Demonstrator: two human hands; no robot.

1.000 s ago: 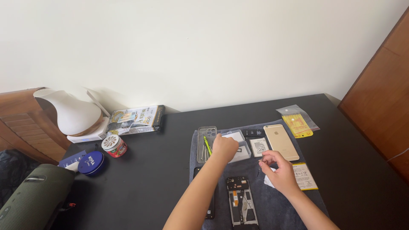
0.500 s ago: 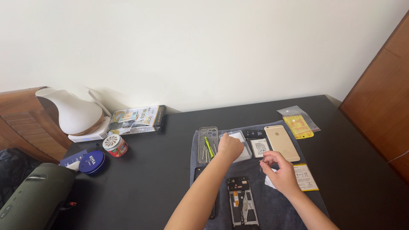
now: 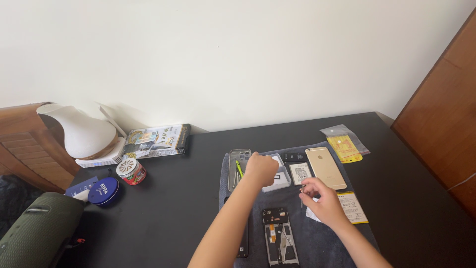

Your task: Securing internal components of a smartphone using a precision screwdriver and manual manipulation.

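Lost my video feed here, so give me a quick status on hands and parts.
Left hand over small white tray, grip unclear. Right hand pinching a thin tool. Opened phone frame below on grey mat. Gold phone alongside.

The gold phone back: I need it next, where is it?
In the head view, the gold phone back lies right of centre on the grey mat, just beyond the right hand.

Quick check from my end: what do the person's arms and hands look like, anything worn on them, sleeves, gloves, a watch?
Both forearms enter from the bottom edge and are bare as far as the head view shows: no sleeves in view. The left hand and the right hand wear no gloves. No watch, bracelet or ring can be made out on either, though the fingers are too small to rule out a thin ring.
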